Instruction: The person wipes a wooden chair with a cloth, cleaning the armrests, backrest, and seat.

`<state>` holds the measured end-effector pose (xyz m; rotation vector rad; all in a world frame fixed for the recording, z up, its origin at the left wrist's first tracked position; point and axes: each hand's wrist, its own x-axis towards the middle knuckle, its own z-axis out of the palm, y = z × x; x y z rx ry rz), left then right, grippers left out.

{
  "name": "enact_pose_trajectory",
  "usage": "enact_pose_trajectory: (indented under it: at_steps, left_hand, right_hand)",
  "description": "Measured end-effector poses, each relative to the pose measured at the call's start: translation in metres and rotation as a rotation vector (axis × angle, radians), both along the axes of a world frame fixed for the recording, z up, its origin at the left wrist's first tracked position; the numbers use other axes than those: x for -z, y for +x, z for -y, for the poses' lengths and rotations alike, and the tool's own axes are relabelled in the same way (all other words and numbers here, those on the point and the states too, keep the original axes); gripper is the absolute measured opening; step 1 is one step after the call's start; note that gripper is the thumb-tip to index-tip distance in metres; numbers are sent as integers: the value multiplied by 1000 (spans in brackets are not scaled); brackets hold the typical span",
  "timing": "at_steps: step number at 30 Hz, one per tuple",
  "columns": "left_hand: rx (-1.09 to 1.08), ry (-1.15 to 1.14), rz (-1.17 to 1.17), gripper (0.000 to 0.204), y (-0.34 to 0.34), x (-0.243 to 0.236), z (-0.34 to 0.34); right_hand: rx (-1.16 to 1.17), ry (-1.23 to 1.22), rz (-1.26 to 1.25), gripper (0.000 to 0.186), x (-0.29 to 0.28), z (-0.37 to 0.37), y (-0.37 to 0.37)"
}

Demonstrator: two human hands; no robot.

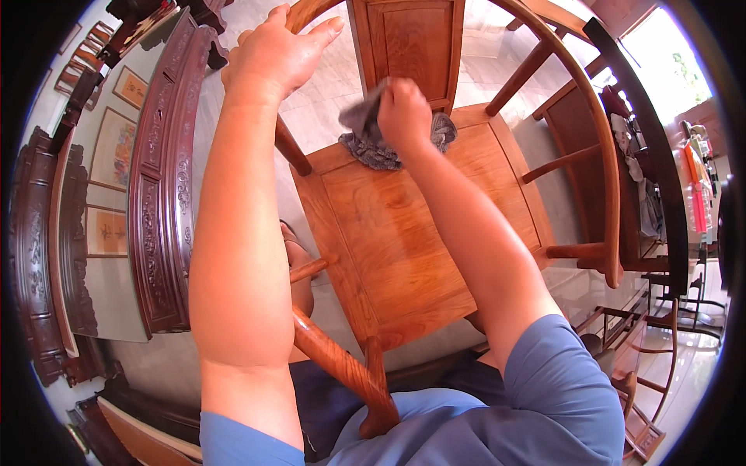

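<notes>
Cloth [359, 118], likely soft, light, best held mid-bunch; right hand [406, 115] clamps it near the seat's [416, 233] back edge, left hand [272, 58] spread

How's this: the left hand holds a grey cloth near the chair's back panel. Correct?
No, wrong hand: in the head view, the right hand holds the grey cloth near the back panel of the chair. The left hand is at the chair's curved rail.
</notes>
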<state>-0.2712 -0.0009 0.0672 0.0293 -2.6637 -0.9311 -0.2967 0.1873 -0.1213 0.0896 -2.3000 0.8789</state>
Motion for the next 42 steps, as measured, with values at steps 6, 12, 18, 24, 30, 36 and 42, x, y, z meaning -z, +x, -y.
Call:
enact_pose_trajectory:
  at_steps: [6,12,18,24,30,36,42]
  left_hand:
    - [-11,-59,-6,103,2,1,7]
    - [19,18,-81,100,-2,12,13]
    - [77,81,38,90,3,-3,1]
    - [-126,-241,-142,79,-8,14,11]
    - [-139,-182,-90,59,23,-14,-20]
    - [104,89,-4,83,0,7,9]
    - [72,126,-47,95,-9,12,13]
  right_hand:
    - [-42,-138,89,20,-54,15,-20]
    - [-52,-240,-266,21,-100,33,-50]
    - [-78,-8,102,21,23,-6,24]
    - [10,-148,227,30,-77,23,-15]
    - [23,-192,-256,25,-106,31,-53]
    - [-71,-60,42,18,32,2,24]
    - [3,87,237,20,-11,4,-2]
